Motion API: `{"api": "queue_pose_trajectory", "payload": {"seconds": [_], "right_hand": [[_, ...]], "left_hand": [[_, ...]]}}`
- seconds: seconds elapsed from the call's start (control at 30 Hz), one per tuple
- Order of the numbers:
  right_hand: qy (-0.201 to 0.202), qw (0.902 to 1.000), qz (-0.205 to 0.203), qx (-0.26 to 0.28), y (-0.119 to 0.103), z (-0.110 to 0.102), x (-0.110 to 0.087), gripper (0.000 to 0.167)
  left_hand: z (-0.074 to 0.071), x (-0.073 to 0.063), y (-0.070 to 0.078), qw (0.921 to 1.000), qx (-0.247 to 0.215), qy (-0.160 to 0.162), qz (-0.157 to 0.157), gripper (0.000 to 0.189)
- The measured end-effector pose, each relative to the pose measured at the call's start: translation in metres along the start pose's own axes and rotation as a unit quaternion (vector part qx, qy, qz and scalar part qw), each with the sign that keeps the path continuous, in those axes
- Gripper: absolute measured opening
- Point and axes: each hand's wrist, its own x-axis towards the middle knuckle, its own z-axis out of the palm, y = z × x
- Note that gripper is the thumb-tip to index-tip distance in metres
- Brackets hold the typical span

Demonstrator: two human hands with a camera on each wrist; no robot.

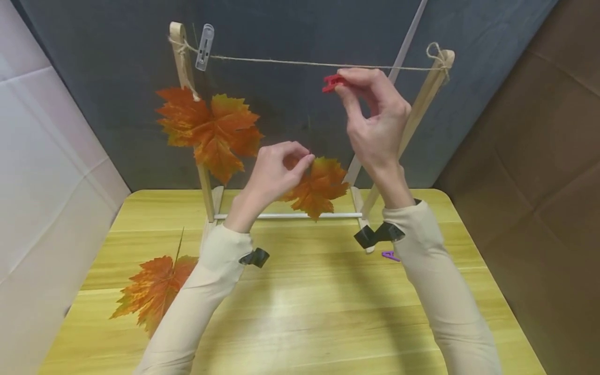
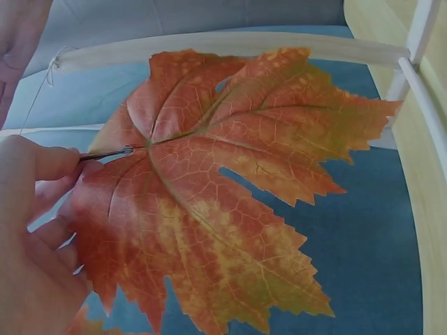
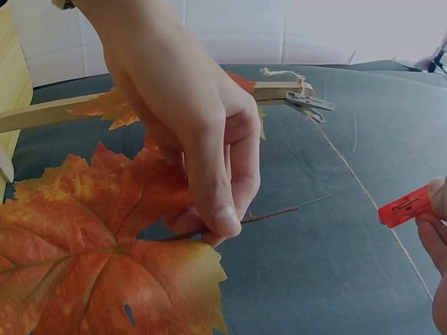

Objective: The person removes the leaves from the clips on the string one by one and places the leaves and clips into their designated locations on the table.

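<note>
My left hand point(image 1: 276, 172) pinches the thin stem point(image 3: 272, 215) of an orange artificial maple leaf point(image 2: 216, 167) between thumb and fingertips. The leaf hangs below that hand, in the middle of the wooden frame. Higher up, my right hand point(image 1: 377, 114) pinches a red clothespin point(image 1: 333, 83) between thumb and index finger. In the right wrist view the clothespin's tip point(image 3: 388, 215) is right at the string point(image 3: 349, 171). The leaf's stem end points toward the string but stands apart from it in that view.
A clear clothespin point(image 1: 204, 48) sits on the string's left end, above another maple leaf point(image 1: 215, 127). Wooden posts point(image 1: 428, 96) hold the string. On the table point(image 1: 300, 312) lie a third leaf point(image 1: 154, 289) at left and a purple clothespin point(image 1: 390, 255) at right.
</note>
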Motion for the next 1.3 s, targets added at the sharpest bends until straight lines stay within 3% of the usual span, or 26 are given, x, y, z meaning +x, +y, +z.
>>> {"api": "queue_pose_trajectory", "payload": {"seconds": [0.23,0.43,1.3], "right_hand": [[-0.010,0.9994,0.034,-0.007,0.002,-0.002,-0.006,0.022],[-0.032,0.9989,0.027,-0.021,0.008,-0.006,-0.014,0.025],[-0.062,0.9900,0.126,-0.014,0.018,-0.016,-0.051,0.033]], "left_hand": [[-0.002,-0.010,0.001,0.9999,-0.001,0.000,-0.010,0.015],[-0.004,-0.019,0.001,0.9995,-0.007,-0.005,-0.030,0.014],[-0.008,-0.058,-0.023,0.9975,0.023,-0.009,-0.067,0.013]]}}
